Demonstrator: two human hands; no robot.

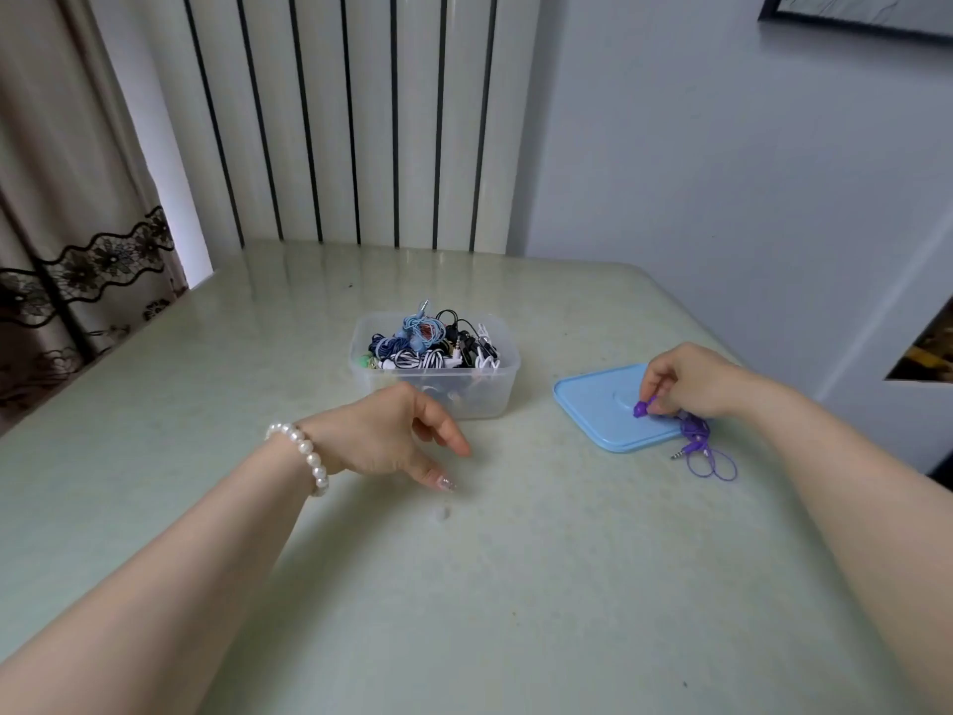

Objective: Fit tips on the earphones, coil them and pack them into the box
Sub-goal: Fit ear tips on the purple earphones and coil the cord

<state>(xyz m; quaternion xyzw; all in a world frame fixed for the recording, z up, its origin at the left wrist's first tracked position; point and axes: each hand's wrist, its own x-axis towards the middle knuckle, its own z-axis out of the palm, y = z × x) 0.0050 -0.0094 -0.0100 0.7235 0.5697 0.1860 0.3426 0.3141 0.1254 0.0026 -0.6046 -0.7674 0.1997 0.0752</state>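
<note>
A clear plastic box (pixel 495 399) stands mid-table, filled with several coiled earphones in blue, black and striped cords. To its right lies the box's blue lid (pixel 598 405). Purple earphones (pixel 696 436) lie partly on the lid's near right corner, with the cord loops and jack trailing onto the table. My right hand (pixel 691 379) pinches one purple earbud (pixel 641 409) over the lid. My left hand (pixel 397 436) hovers low over the table in front of the box, fingers loosely extended and holding nothing. A small translucent ear tip (pixel 442 514) lies on the table just below its fingertips.
The pale green table (pixel 515 585) stretches wide toward me. A white radiator (pixel 361 121) stands behind its far edge, a lace-trimmed curtain (pixel 77 250) hangs at the left, and a wall runs close along the right side.
</note>
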